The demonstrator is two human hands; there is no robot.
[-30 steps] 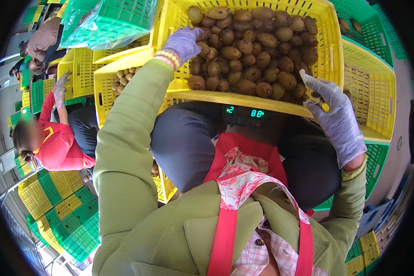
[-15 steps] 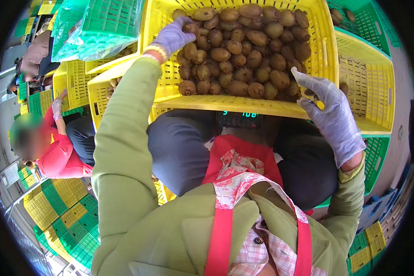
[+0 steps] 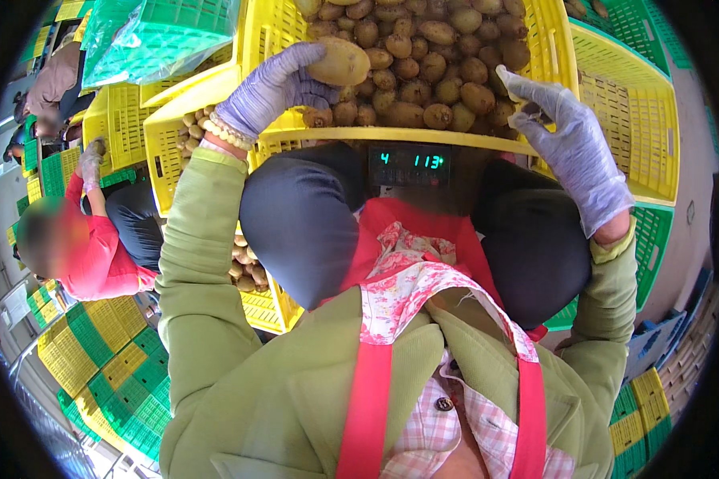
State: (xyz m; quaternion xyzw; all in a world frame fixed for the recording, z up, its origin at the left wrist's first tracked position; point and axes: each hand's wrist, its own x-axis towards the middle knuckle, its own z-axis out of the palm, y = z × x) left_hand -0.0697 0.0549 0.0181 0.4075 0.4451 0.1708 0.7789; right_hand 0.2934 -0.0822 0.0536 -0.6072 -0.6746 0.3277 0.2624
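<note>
In my left hand [image 3: 268, 96], which wears a thin purple glove, a large brown kiwifruit [image 3: 339, 63] is held between thumb and fingers. It is just above the front left part of a yellow plastic crate [image 3: 463, 141] filled with loose kiwifruit [image 3: 415, 93]. My right hand [image 3: 571, 144], gloved in the same way, is by the crate's front right corner. Its thumb and forefinger curve apart, and I see nothing between them. A scale display [image 3: 410, 165] with lit green digits shows under the crate's front edge, between my knees.
To the right stands another yellow crate [image 3: 635, 120] atop green ones. Yellow crates holding kiwifruit [image 3: 193, 132] are at my left, with a lower one [image 3: 268, 307] by my left leg. A plastic-draped green crate [image 3: 168, 40] is behind. A person in red [image 3: 96, 247] sits at left.
My left hand has come nearer and now holds a larger kiwifruit out over the crate's front left. The view has tilted down, showing the scale display fully. My right hand stays near the corner.
</note>
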